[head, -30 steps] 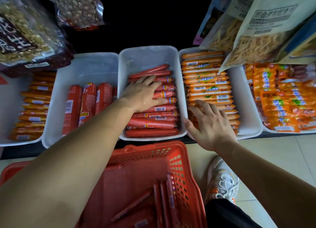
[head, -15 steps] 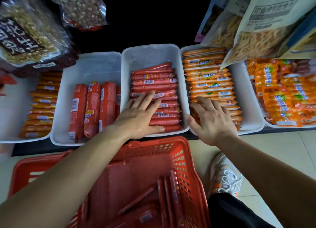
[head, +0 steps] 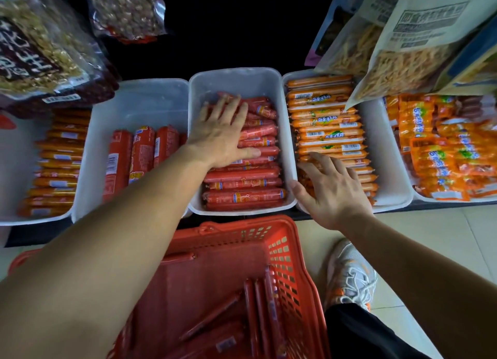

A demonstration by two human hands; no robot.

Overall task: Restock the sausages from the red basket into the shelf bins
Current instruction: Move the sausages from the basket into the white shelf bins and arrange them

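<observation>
The red sausages [head: 243,182] lay crosswise in stacked rows in the middle shelf bin [head: 236,75], glossy tubes with small labels, the far end still bare. My left grip [head: 223,135] had slid from the pile's front toward its back, fingers straight and spread, pressing flat and holding nothing; I judged this levelling, not loading. My right grip [head: 333,189] stayed on the orange sausages [head: 325,122] next door, relaxed and empty. Loose sausages [head: 252,313] waited in the red basket [head: 293,251] below.
</observation>
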